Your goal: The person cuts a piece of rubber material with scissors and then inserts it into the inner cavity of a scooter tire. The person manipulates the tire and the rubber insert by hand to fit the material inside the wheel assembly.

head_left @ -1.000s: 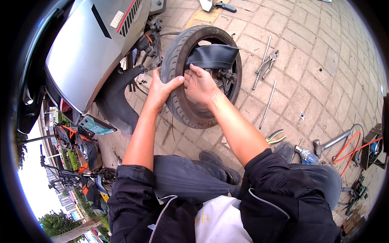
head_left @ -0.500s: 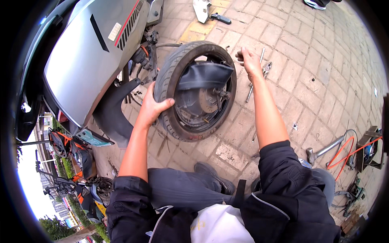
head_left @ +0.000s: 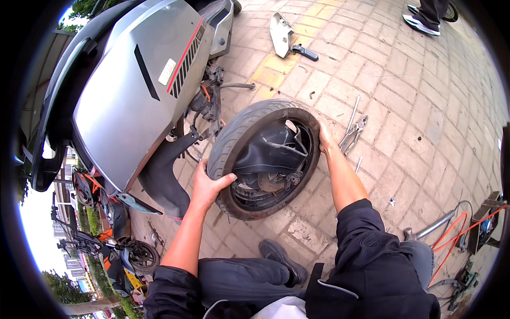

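A scooter wheel with a black tyre [head_left: 226, 141] stands tilted on the paving in front of me. My left hand [head_left: 208, 183] grips its near left side, thumb over the sidewall, other fingers mostly hidden behind the tread. On the far right edge, my right hand [head_left: 325, 138] holds the same tyre, its fingertips out of sight behind it. A loose flap of black rubber, like an inner tube [head_left: 265, 155], lies across the wheel's open side. Below that flap shows the dirty metal hub [head_left: 272, 183] with its axle end.
A silver scooter body [head_left: 119, 101] leans at the left, its bare fork [head_left: 212, 90] beside the wheel. Pliers [head_left: 350, 137] and metal rods lie to the right. Farther right are a hammer [head_left: 433, 226] and an orange cord [head_left: 451, 242]. A bystander's shoe [head_left: 422, 25] shows top right.
My right hand, earlier raised apart from the wheel, has come onto the tyre's right edge. The wheel has tilted further over, and the rubber flap has shifted. The view has moved upward.
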{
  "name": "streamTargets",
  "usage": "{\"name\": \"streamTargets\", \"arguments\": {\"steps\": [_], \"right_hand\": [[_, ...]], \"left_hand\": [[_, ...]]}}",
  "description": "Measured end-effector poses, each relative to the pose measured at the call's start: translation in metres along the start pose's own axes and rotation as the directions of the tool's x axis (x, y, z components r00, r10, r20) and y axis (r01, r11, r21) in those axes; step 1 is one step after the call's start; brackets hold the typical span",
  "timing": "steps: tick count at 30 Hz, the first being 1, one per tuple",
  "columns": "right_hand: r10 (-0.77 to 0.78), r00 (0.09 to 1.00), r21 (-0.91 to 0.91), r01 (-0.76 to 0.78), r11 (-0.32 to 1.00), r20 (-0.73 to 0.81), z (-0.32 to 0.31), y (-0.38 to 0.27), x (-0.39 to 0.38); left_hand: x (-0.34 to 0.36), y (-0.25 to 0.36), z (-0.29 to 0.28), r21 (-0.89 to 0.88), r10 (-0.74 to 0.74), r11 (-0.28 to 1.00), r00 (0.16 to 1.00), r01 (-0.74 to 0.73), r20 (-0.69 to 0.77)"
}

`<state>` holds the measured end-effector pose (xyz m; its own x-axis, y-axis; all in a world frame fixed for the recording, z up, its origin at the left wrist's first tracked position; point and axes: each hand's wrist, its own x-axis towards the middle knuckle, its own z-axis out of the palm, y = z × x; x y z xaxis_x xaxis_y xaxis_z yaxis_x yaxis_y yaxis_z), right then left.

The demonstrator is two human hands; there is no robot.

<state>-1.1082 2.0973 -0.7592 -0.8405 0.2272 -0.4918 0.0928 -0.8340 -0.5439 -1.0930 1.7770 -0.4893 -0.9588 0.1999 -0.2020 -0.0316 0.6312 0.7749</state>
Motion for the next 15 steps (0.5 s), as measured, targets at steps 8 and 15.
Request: {"name": "streamTargets", "arguments": {"steps": [8, 15], "right_hand": [[-0.388, 0.847, -0.442, 0.524, 0.728, 0.364, 0.096, -0.111, -0.038], [-0.395, 0.684, -0.671, 0.715, 0.198, 0.613, 0.128, -0.131, -0.037]], "left_hand": [[-0.039, -0.045, -0.019, -0.067, -0.047, 0.996, 0.993, 0.054, 0.105], [0.033, -0.009, 0.007, -0.186, 0.231, 0.959, 0.969, -0.213, 0.083]]}}
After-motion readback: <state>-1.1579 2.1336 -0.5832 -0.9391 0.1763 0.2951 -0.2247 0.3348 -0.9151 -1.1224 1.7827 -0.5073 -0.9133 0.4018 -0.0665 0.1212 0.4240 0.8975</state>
